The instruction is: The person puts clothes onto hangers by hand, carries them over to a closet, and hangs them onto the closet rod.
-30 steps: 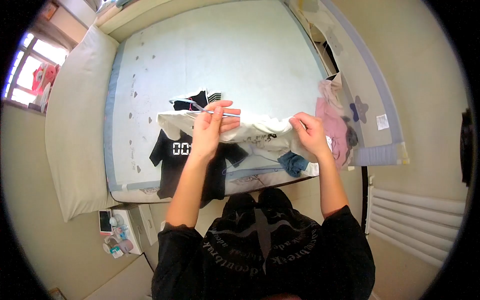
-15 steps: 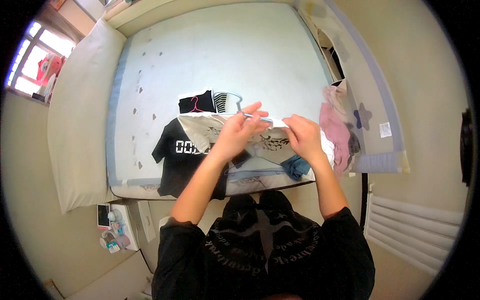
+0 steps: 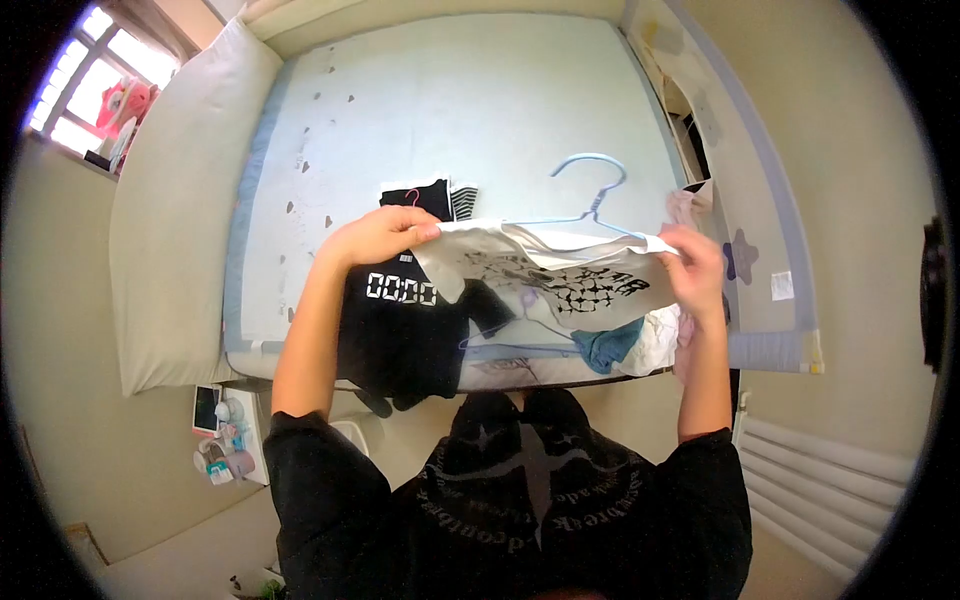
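Observation:
A white shirt with a black print [image 3: 600,290] is stretched between my hands above the near part of the bed. My left hand [image 3: 385,237] pinches its left shoulder. At the other shoulder, my right hand [image 3: 693,268] grips the cloth. A light blue hanger [image 3: 592,205] sits in the neck, its hook pointing up and to the left. Beneath my left forearm and the shirt lies a black T-shirt with white digits [image 3: 400,330]. Past my left hand are folded dark clothes [image 3: 432,196] with a pink hanger hook, beside a striped piece [image 3: 464,203].
More hangers [image 3: 530,350] lie at the near edge of the bed [image 3: 450,110]. Blue cloth [image 3: 607,346] and white cloth [image 3: 652,342] are bunched at the right. A mesh bed rail [image 3: 760,230] borders the right side. A small cabinet [image 3: 250,435] stands lower left.
My left hand has left the hanger and moved left to the shirt's left shoulder. My right hand has moved right. The shirt is now spread wide, with the hanger inside its neck.

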A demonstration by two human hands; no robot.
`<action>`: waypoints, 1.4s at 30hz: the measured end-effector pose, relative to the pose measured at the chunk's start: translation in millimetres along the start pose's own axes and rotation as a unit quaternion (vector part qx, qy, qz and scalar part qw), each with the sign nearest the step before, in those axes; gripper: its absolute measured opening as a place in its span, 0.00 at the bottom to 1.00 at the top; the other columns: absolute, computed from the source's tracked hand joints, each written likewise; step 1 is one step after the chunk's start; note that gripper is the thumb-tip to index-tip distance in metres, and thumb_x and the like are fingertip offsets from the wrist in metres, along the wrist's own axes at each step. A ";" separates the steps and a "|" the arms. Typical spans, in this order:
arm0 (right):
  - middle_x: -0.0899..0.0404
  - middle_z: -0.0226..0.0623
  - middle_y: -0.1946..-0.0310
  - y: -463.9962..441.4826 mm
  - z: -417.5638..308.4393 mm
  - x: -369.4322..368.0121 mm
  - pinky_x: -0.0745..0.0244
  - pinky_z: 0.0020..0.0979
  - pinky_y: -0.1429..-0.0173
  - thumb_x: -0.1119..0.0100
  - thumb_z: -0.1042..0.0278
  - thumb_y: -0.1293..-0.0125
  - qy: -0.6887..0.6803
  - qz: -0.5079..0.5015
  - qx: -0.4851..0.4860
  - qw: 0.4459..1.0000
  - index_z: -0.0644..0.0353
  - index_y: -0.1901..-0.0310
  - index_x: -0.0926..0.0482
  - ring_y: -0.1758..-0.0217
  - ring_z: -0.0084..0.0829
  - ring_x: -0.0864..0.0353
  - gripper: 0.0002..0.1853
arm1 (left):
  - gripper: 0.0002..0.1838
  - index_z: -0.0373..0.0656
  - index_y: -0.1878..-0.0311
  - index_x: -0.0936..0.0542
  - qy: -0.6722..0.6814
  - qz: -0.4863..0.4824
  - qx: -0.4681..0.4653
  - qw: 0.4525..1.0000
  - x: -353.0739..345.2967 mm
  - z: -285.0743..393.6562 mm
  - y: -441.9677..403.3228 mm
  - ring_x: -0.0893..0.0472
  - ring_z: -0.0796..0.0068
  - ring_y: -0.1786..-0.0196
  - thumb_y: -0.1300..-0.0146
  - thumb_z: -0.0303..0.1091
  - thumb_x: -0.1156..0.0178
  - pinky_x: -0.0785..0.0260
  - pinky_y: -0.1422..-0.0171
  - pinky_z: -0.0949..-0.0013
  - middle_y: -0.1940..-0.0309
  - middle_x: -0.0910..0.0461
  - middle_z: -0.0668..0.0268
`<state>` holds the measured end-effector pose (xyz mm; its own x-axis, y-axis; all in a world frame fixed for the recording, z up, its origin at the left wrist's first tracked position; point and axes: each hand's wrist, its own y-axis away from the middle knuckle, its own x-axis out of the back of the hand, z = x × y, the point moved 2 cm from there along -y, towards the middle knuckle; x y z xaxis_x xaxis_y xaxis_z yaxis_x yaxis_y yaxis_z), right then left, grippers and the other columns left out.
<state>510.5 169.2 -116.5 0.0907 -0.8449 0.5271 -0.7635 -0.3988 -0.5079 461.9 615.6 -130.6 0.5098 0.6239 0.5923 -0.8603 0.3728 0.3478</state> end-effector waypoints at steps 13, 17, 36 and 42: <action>0.20 0.35 0.76 18.6 30.5 38.2 0.35 0.29 0.69 0.33 0.77 0.43 -0.014 -0.107 -0.013 0.994 0.65 0.61 0.14 0.74 0.28 0.25 0.07 | 0.15 0.46 0.57 0.13 -0.140 0.040 -0.049 0.988 -25.4 47.6 3.4 0.15 0.67 0.61 0.44 0.41 0.26 0.24 0.55 0.63 0.63 0.13 0.64; 0.21 0.36 0.75 18.3 20.0 33.0 0.35 0.29 0.68 0.33 0.77 0.41 0.080 -0.096 -0.028 0.992 0.65 0.61 0.14 0.73 0.28 0.26 0.07 | 0.16 0.54 0.56 0.14 -0.258 0.173 -0.079 0.947 -27.1 60.5 10.7 0.15 0.58 0.62 0.47 0.46 0.27 0.23 0.57 0.59 0.64 0.13 0.65; 0.18 0.33 0.73 22.5 26.6 46.9 0.35 0.26 0.66 0.32 0.76 0.39 -0.014 -0.024 -0.077 0.997 0.68 0.62 0.15 0.70 0.23 0.25 0.05 | 0.16 0.45 0.43 0.17 -0.056 0.241 0.014 0.969 -54.0 29.4 -7.0 0.20 0.72 0.70 0.31 0.37 0.36 0.27 0.62 0.70 0.65 0.14 0.60; 0.17 0.33 0.73 23.0 25.5 42.6 0.34 0.26 0.65 0.32 0.76 0.39 -0.026 -0.022 -0.075 0.997 0.67 0.62 0.14 0.70 0.23 0.24 0.05 | 0.17 0.44 0.42 0.17 -0.103 0.218 -0.088 0.967 -26.0 57.4 4.0 0.15 0.61 0.56 0.33 0.34 0.37 0.25 0.48 0.63 0.56 0.13 0.57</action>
<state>513.2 114.9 -123.2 0.1571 -0.8467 0.5083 -0.8451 -0.3816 -0.3744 445.0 561.5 -102.9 0.0723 0.6039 0.7938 -0.9700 0.2276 -0.0849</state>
